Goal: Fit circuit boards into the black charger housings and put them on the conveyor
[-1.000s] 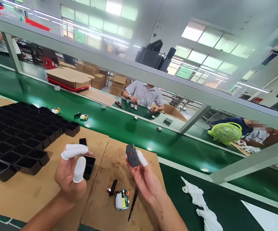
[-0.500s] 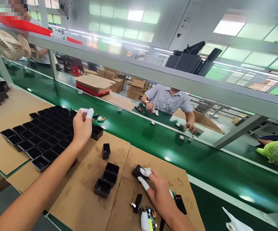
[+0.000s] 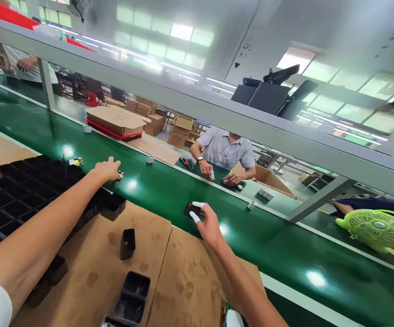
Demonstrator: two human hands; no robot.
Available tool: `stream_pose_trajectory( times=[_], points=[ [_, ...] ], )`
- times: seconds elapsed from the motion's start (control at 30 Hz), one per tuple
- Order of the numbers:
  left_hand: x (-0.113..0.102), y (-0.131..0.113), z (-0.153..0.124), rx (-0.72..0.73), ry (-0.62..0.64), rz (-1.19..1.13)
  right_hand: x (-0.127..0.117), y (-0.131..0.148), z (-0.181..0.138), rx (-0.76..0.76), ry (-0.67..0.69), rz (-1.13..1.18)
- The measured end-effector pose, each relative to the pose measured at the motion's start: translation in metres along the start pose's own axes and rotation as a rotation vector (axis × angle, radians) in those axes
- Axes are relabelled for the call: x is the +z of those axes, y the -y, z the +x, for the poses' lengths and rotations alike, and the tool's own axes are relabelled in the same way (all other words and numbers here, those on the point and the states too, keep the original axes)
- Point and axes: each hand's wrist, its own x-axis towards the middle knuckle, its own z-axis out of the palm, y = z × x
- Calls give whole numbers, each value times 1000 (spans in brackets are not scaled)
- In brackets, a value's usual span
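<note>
My right hand (image 3: 209, 223) reaches over the green belt (image 3: 169, 195), thumb and finger in white finger cots. It pinches a small black plastic case (image 3: 191, 209) at or just above the belt. Further left, my left hand (image 3: 105, 170) is stretched across the belt, its fingers bent down round a small white-and-dark part (image 3: 120, 175). Most of that part is hidden by the fingers. To the left of this hand a small circuit board (image 3: 76, 161) with yellow and white on it lies on the belt.
Black plastic cases (image 3: 16, 190) stand in packed rows at left; several more (image 3: 128, 244) stand on the cardboard (image 3: 183, 272). A co-worker (image 3: 226, 152) handles small white parts across the belt. A metal rail (image 3: 169, 93) crosses above. A green fan (image 3: 377, 227) is at right.
My right hand has carried the black case from the cardboard forward to the belt. My left hand has moved forward over the belt onto a small part. The view has shifted right.
</note>
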Motion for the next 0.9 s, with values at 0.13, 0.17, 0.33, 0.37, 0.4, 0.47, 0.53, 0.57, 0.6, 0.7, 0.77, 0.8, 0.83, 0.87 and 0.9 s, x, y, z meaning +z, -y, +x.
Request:
stream_pose_trajectory(
  times=[0.13,0.17,0.33,0.37,0.4,0.47,0.53,0.57,0.6,0.7,0.77,0.8,0.83,0.87,0.9],
  points=[
    [11,7,28,-76,102,114,13,-27,15,70,3,-21],
    [13,9,32,-83,123,141,16,-30,16,87,5,-22],
    [14,17,33,-49,110,240,11,-14,16,128,-23,2],
    [11,15,29,-34,85,252,5,-6,17,132,-41,13],
    [8,12,25,-14,56,262,-2,3,16,135,-61,26],
    [-2,-1,10,50,-4,270,-20,25,13,146,-105,54],
    [-13,-23,-14,157,-57,264,-38,52,3,164,-131,91],
    [-18,-37,-30,227,-78,256,-47,66,-4,176,-125,115],
    [-22,-53,-49,309,-91,245,-55,82,-14,189,-103,144],
    [-27,-99,-126,565,-102,208,-67,129,-55,238,-7,257],
    [-21,-124,-187,731,-87,196,-67,157,-87,291,42,355],
    [-17,-133,-219,812,-73,197,-65,169,-104,322,65,408],
    [-11,-140,-249,888,-58,198,-62,180,-120,352,88,462],
    [-5,-144,-277,983,-53,191,-58,189,-136,380,108,515],
    [1,-147,-302,1142,-97,158,-54,197,-151,404,123,565]
  ],
)
